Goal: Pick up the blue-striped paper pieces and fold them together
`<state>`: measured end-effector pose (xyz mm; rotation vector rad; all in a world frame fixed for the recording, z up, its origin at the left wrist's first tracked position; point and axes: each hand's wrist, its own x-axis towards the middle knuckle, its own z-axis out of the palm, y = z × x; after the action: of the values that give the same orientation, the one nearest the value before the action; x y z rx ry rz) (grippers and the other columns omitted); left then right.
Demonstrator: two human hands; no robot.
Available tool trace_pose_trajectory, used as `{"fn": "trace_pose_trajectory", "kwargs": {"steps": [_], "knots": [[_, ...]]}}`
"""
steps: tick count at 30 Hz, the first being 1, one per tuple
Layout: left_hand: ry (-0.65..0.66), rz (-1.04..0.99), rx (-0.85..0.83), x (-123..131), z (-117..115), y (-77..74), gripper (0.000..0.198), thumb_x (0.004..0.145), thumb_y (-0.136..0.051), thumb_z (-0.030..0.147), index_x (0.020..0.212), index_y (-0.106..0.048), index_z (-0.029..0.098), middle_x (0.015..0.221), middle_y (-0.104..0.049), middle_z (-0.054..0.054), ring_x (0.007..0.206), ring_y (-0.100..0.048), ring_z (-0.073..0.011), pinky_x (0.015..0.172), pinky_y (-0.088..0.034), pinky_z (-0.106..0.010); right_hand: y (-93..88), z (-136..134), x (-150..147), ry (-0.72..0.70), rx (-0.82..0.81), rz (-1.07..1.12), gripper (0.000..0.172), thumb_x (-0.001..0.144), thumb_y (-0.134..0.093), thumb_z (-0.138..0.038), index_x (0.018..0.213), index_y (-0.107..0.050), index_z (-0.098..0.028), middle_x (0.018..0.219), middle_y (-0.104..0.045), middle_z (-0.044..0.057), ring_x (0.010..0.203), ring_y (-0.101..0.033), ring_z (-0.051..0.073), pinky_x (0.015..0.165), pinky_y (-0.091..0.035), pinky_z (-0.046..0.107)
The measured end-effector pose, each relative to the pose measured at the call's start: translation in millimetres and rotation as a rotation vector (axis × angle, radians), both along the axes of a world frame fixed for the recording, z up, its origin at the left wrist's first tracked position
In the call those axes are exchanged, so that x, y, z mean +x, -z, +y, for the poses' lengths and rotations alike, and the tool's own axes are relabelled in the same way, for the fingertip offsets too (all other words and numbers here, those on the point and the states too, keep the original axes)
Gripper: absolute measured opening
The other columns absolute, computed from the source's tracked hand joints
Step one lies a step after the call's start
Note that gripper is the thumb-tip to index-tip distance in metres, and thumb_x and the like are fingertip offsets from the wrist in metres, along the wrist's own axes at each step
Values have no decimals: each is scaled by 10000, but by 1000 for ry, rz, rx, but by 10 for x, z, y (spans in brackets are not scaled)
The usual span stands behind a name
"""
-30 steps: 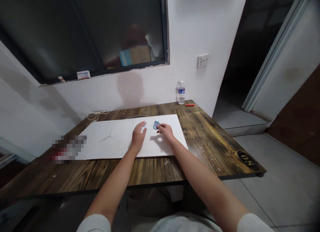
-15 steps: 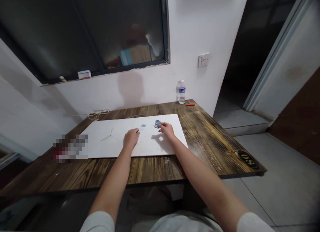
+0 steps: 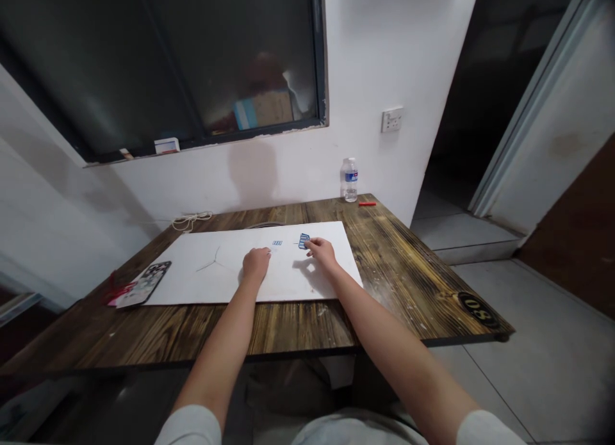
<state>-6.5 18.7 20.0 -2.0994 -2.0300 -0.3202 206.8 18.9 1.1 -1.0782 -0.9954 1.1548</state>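
Observation:
A large white sheet (image 3: 202, 282) lies on a dark wooden table (image 3: 394, 285). My left hand (image 3: 255, 264) rests on the sheet with its fingers curled under, knuckles up; nothing shows in it. Just beyond it lies a small blue piece (image 3: 277, 243) on the sheet. My right hand (image 3: 321, 251) pinches a second, slightly larger blue piece (image 3: 302, 241) at the fingertips, right on the sheet's surface. A thin three-armed mark (image 3: 214, 262) shows on the sheet's left half.
A phone in a patterned case (image 3: 144, 283) lies at the sheet's left edge, with something red beside it. A water bottle (image 3: 349, 179) and a red pen (image 3: 366, 203) stand at the table's far right corner. A coiled cord (image 3: 191, 220) lies by the wall. An open doorway is to the right.
My left hand drew back from the small blue piece and curled its fingers, uncovering that piece. My right hand stayed on the larger blue piece. The camera shifted slightly.

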Motion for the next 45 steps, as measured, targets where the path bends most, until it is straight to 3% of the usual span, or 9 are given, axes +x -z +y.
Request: {"fn": "trace_pose_trajectory", "kwargs": {"steps": [7, 16, 21, 29, 34, 39, 45], "knots": [[-96, -46, 8, 17, -19, -21, 413, 897, -438, 163, 1242, -654, 233, 1064, -721, -99, 987, -653, -246, 785, -498, -318, 12, 10, 1, -4, 2, -22, 122, 677, -658, -284, 702, -636, -167, 643, -671, -6, 479, -569, 107, 540, -436, 224], [-66, -66, 37, -23, 41, 38, 435, 888, -416, 102, 1252, -647, 161, 1111, -708, -125, 1047, -638, -255, 882, -496, -337, 32, 33, -20, 3, 12, -14, 133, 677, -649, -291, 710, -627, -164, 704, -697, 24, 484, -573, 111, 528, -441, 228], [-59, -248, 169, -96, 118, 108, 406, 885, -421, 99, 1204, -669, 141, 1085, -713, -123, 1009, -658, -230, 908, -500, -336, 48, 41, -34, -2, 21, -22, 141, 679, -647, -298, 717, -624, -164, 730, -703, 30, 491, -578, 113, 531, -446, 231], [86, -884, 316, -91, 182, 197, 320, 732, -667, 275, 1019, -728, 148, 743, -695, -24, 721, -664, -186, 798, -569, -369, 56, 37, -18, -17, 34, -59, 121, 693, -654, -282, 720, -625, -168, 715, -695, 20, 496, -576, 113, 561, -470, 241], [252, -1205, 230, -26, 208, 234, 393, 635, -743, 323, 986, -707, 148, 791, -686, -22, 739, -650, -164, 809, -564, -382, 89, 51, -43, -23, 70, -152, 92, 719, -646, -267, 733, -638, -177, 705, -691, 5, 512, -587, 113, 564, -478, 235], [440, -1319, 91, 91, 140, 187, 528, 560, -828, 336, 1038, -682, 167, 894, -683, -25, 707, -632, -135, 748, -566, -351, 120, 67, -62, -25, 102, -257, 71, 738, -653, -250, 736, -643, -180, 701, -686, -5, 503, -581, 104, 559, -471, 226], [546, -1315, -58, 209, 66, 192, 467, 576, -845, 353, 973, -699, 155, 768, -673, -23, 741, -644, -162, 746, -539, -323, 129, 50, -66, -82, 145, -356, 66, 743, -668, -250, 739, -663, -184, 703, -689, -4, 519, -590, 110, 560, -468, 225]]}}
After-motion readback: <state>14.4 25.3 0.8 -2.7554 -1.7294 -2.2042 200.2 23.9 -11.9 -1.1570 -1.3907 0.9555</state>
